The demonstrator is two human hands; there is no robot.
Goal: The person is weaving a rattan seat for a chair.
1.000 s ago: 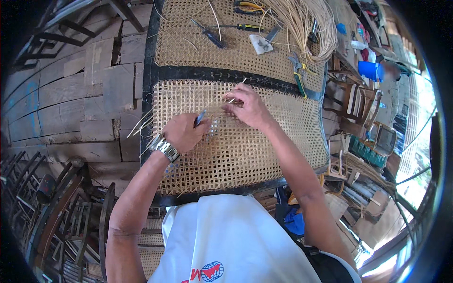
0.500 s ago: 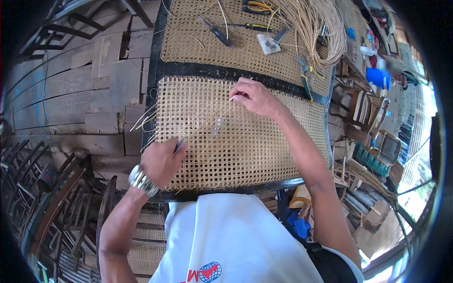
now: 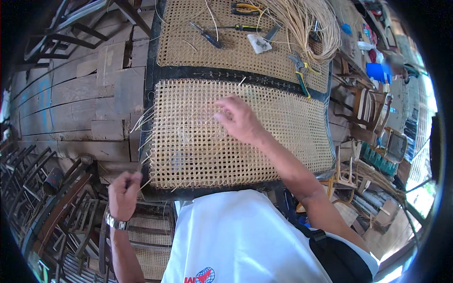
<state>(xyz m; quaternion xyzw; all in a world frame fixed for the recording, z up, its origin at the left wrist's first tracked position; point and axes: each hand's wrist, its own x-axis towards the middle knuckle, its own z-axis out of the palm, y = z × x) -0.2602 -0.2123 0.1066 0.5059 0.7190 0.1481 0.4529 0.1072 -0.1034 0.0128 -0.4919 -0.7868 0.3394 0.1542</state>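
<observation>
An open-mesh cane panel (image 3: 222,155) fills the middle of the frame, its pale, straw-coloured strips crossing in a lattice of small squarish holes. Slender loose cane ends (image 3: 141,123) poke out past its left edge, some curving, others straight. A glossy black frame (image 3: 207,194) borders it below; above runs a flat black crossbar (image 3: 188,73) with a faint pale leafy pattern.

Over the panel's centre is the right hand (image 3: 240,120), thumb and forefinger bent and slightly apart; whether it touches the weave cannot be told. Toward the lower left, just outside the frame's corner, the left hand (image 3: 124,192) is blurred with curled fingers; what it grips, if anything, is unclear. A metal-link watch (image 3: 116,223) circles that wrist.

In the upper part, a denser, browner cane panel (image 3: 226,59) bears a thick looped bundle of cane strands (image 3: 311,28), smooth and fibrous, and green-and-yellow-handled pliers (image 3: 301,75).
</observation>
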